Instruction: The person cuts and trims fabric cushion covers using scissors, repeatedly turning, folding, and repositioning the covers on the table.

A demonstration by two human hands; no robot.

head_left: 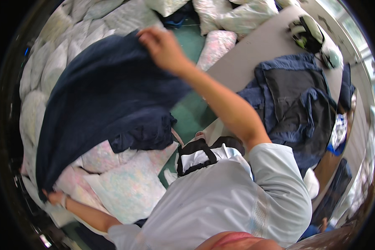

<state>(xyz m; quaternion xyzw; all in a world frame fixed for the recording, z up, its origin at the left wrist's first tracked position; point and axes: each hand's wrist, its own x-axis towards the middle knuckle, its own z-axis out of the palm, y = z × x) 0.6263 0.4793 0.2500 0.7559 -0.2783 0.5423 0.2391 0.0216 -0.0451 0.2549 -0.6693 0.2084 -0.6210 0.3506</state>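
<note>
A large dark navy cloth (104, 87) is stretched out in the air between my hands, bowed like a sail. My left hand (55, 197) is closed on its lower left corner, low at the left. Raised at the far end of a stretched arm, my right hand (162, 49) grips its upper edge and is slightly blurred. The kind of garment or sheet cannot be made out. Under it, a crumpled navy garment (143, 135) lies on pastel-filled clear bags, one plump bag (127, 187) showing close to my body.
Whitish stuffed bags (54, 68) are piled along the left and back. On the right, a grey table (254, 48) bears a blue and black jacket (293, 96) and a black and pale bag (307, 35). Green floor (191, 110) shows between pile and table.
</note>
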